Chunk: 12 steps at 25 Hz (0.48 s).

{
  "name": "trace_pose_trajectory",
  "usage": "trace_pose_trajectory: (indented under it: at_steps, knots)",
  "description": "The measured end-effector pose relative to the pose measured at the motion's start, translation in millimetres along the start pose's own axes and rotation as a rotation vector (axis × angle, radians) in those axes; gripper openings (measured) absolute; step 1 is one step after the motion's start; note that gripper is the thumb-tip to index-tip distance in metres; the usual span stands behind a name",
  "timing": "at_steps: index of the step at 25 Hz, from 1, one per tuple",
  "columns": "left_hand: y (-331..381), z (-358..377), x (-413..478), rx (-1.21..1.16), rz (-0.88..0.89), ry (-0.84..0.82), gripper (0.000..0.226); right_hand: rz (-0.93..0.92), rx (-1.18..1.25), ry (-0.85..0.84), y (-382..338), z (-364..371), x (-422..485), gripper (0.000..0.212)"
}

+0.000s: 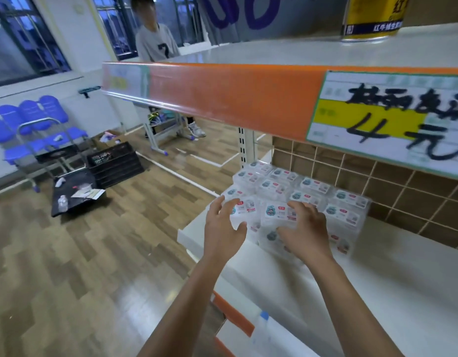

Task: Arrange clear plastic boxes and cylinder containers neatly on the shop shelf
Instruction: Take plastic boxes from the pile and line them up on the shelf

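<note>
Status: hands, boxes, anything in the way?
Left hand open, spread beside the front-left clear plastic box. Right hand curved over the front middle box, grip unclear. Other boxes stacked in rows on the white shelf. Nothing between hands and boxes.

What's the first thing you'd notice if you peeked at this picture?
The bright orange shelf edge across the middle, with a big handwritten price tag at its right end. Below it, a left hand and a right hand reach toward stacked clear plastic boxes on the white shelf.
</note>
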<state>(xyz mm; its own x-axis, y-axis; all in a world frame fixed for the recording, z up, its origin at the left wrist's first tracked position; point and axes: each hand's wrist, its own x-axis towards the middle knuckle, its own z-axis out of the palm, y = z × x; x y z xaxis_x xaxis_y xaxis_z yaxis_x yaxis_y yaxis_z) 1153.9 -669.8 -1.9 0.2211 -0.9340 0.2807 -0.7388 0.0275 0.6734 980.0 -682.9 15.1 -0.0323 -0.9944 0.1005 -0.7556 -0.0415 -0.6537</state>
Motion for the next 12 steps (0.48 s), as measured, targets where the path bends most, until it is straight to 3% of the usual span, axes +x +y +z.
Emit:
trace_pose_trajectory:
  at_steps: [12]
  knots:
    - [-56.5, -4.5, 92.7, 0.039, 0.191, -0.285, 0.052, 0.220, -0.148, 0.121, -39.0, 58.3, 29.3, 0.059]
